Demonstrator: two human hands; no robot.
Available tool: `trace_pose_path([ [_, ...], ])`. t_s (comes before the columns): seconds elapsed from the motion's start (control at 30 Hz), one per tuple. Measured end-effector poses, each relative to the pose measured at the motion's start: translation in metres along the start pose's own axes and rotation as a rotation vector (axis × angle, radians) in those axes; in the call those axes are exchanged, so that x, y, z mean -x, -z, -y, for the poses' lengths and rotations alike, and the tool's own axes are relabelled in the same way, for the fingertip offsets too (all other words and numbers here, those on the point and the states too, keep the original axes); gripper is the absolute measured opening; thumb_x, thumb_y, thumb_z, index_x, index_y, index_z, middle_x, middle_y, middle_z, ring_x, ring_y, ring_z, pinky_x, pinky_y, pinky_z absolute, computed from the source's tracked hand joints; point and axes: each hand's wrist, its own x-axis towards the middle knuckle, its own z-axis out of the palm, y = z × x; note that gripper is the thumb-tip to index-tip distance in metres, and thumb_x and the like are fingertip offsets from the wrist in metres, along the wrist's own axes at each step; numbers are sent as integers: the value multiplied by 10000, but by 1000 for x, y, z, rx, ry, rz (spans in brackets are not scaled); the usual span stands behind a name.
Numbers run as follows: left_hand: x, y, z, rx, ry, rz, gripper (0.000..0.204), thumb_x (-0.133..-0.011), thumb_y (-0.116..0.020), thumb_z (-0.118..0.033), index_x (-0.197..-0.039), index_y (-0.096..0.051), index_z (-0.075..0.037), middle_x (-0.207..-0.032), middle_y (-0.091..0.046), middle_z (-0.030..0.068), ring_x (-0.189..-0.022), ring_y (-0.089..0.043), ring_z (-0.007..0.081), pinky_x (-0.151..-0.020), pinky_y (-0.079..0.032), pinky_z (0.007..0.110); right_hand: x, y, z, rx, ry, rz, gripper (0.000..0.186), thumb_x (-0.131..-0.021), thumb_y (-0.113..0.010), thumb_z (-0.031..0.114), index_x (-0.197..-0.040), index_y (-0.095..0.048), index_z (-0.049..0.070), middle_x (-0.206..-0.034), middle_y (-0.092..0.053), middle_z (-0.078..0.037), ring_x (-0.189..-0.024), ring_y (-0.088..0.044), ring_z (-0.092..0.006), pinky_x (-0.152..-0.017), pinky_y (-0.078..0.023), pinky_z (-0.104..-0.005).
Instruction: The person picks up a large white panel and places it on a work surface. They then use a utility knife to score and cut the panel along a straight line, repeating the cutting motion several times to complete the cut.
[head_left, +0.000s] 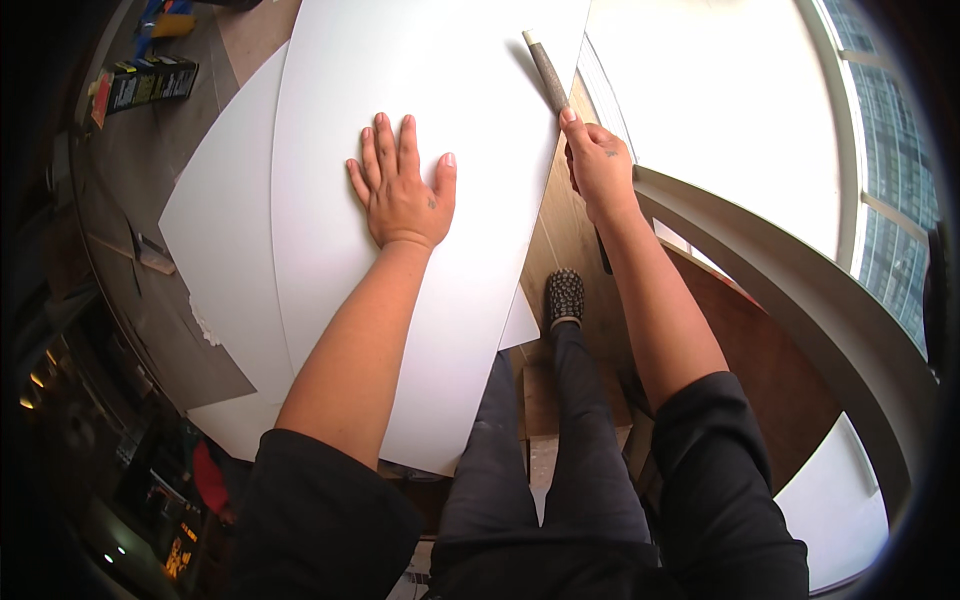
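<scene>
A large white board point(450, 330) lies flat in front of me, reaching from the top of the view down to my legs. My left hand point(405, 195) rests palm down on it, fingers spread. At the board's right edge, my right hand point(602, 170) is closed round a grey-brown stick with a pale tip point(544, 70); its kind is not clear. The stick points up and to the left over the board, and its lower end is hidden in my fist. The thumb lies along the stick, close to the board's edge.
Another white sheet point(225, 200) lies under the board on the left. A dark printed box point(150, 85) and a small tool point(152, 258) are on the worktop. Below are a wooden stool point(545, 400) and my patterned shoe point(566, 295). A curved grey ledge point(780, 240) runs along the right.
</scene>
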Motion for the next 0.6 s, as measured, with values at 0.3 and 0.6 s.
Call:
trace_pose_path([
  [0.3, 1, 2, 6, 26, 0, -4, 692, -1002, -551, -429, -1594, -340, -140, -1698, -231, 149, -1582, -146, 321, -1280, -49, 538, 35, -2, -26, 21, -129, -9, 505, -1022, -644, 465, -690, -555, 96, -591, -461, 35, -499, -409, -78, -463, -336, -266],
  [0.6, -1, 3, 7, 43, 20, 25, 697, -1001, -530, -463, -1600, -333, -165, -1706, -219, 124, -1586, -143, 307, -1280, -41, 541, 34, 9, -24, 61, -111, 27, 491, -1012, -652, 485, -734, -596, 84, -601, -476, 30, -472, -425, -71, -434, -350, -259],
])
